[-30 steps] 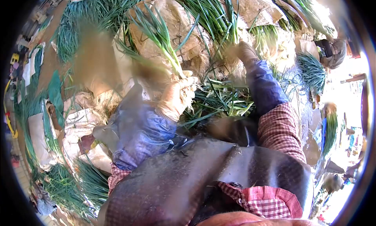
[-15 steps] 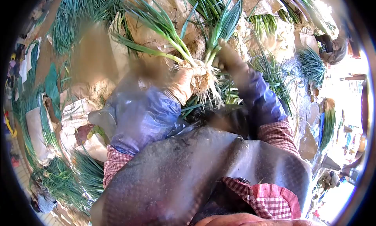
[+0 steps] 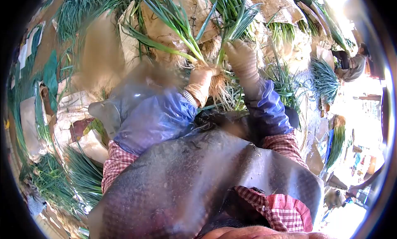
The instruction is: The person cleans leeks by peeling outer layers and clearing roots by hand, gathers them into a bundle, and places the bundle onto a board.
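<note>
Though close together, left hand [image 3: 201, 79], fingers tight around green onions [image 3: 193, 48]; right hand [image 3: 242, 59] at their stalks [image 3: 221, 58], finger grip unclear.

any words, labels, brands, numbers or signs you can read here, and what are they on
No text can be read anywhere in this view.
Green onions in the left hand: no label or tag shows.
Dark apron and tan sacking: no lettering seen.
Background clutter at the right: too small and washed out to tell whether it carries writing.
</note>
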`<state>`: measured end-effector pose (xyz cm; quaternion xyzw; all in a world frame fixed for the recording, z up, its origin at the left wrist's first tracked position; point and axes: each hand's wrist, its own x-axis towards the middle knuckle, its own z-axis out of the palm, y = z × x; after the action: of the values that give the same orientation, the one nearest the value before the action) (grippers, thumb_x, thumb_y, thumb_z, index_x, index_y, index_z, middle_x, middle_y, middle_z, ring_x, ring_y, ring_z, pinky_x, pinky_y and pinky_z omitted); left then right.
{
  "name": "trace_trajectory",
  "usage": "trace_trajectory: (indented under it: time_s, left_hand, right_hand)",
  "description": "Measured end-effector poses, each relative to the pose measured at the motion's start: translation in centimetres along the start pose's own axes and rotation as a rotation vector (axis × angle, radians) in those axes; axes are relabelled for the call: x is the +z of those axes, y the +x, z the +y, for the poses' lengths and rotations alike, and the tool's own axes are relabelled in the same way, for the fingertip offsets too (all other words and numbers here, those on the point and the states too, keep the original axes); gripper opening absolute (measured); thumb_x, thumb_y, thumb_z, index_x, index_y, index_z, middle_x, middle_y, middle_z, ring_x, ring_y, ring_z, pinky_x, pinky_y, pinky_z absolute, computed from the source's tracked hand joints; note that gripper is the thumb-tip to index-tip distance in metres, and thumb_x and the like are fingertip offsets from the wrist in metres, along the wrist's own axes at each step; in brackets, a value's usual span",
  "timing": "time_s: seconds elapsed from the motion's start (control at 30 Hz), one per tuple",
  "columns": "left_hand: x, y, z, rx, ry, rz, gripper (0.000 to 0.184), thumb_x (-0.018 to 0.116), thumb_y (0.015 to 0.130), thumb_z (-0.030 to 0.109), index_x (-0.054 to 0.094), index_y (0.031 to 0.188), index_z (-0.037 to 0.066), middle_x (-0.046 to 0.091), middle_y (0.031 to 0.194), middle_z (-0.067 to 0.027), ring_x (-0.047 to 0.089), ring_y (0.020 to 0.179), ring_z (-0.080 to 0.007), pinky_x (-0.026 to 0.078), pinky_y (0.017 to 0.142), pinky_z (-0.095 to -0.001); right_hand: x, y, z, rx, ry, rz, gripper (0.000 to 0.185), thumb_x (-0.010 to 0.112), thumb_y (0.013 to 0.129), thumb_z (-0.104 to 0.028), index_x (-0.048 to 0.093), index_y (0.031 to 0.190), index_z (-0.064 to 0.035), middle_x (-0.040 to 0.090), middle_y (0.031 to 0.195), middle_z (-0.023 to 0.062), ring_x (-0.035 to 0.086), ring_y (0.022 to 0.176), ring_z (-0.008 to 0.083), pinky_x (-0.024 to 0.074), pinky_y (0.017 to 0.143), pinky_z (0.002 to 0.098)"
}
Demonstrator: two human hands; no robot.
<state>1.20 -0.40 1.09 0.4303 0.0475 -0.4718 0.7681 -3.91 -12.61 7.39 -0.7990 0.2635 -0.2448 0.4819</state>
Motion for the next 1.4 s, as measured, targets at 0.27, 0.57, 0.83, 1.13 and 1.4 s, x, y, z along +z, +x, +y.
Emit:
trace_trajectory:
  time_s: [0.27,0.57,0.83,1.13,1.4]
  left_hand:
    - [-0.1,-0.4,1.6,-0.003,-0.094,0.106,0.006,0.054,0.083,0.002,0.056,0.088,0.002,0.060,0.075,-0.0094,0.061,0.064,-0.0215,0.054,0.058,-0.0336]
    - [-3.7,2.0,0.0,-0.248,-0.262,-0.241,0.027,0.041,0.092,0.024,0.054,0.099,0.001,0.061,0.076,-0.0128,0.062,0.058,-0.0267,0.056,0.055,-0.0430]
    - [-1.8,0.9,2.4,-0.072,-0.233,-0.236,0.006,0.052,0.084,0.009,0.052,0.086,0.004,0.058,0.073,-0.0088,0.058,0.060,-0.0211,0.049,0.051,-0.0313]
    - [-1.7,0.1,0.7,-0.322,-0.551,-0.556,0.012,0.056,0.080,0.008,0.052,0.091,0.004,0.052,0.082,-0.0099,0.053,0.063,-0.0178,0.047,0.053,-0.0288]
    - [-1.3,-0.8,-0.9,-0.223,0.213,-0.093,0.025,0.063,0.077,0.004,0.056,0.100,-0.001,0.061,0.080,-0.0081,0.060,0.065,-0.0175,0.052,0.063,-0.0279]
  right_hand:
    - [0.5,0.6,3.4,-0.738,-0.365,-0.384,0.022,0.061,0.088,-0.024,0.065,0.098,-0.0044,0.063,0.067,0.0037,0.062,0.058,0.0118,0.0486,0.047,0.0254]
    - [0.1,-2.0,-1.7,0.415,0.135,-0.858,0.026,0.062,0.088,-0.025,0.066,0.103,-0.0040,0.060,0.063,-0.0014,0.056,0.046,0.0051,0.0426,0.037,0.0176]
    - [2.7,-8.7,3.1,-0.028,0.069,-1.550,0.024,0.061,0.086,-0.022,0.064,0.099,-0.0020,0.066,0.074,0.0080,0.060,0.056,0.0105,0.0468,0.044,0.0221]
    - [-1.0,1.3,11.7,0.137,0.335,-0.668,0.063,0.056,0.085,-0.054,0.053,0.119,-0.0005,0.065,0.099,0.0066,0.061,0.078,0.0100,0.0478,0.062,0.0249]
    - [1.7,-0.2,6.6,0.226,-0.181,-0.195,0.014,0.061,0.084,-0.019,0.065,0.092,-0.0081,0.064,0.076,0.0030,0.061,0.063,0.0146,0.0519,0.058,0.0257]
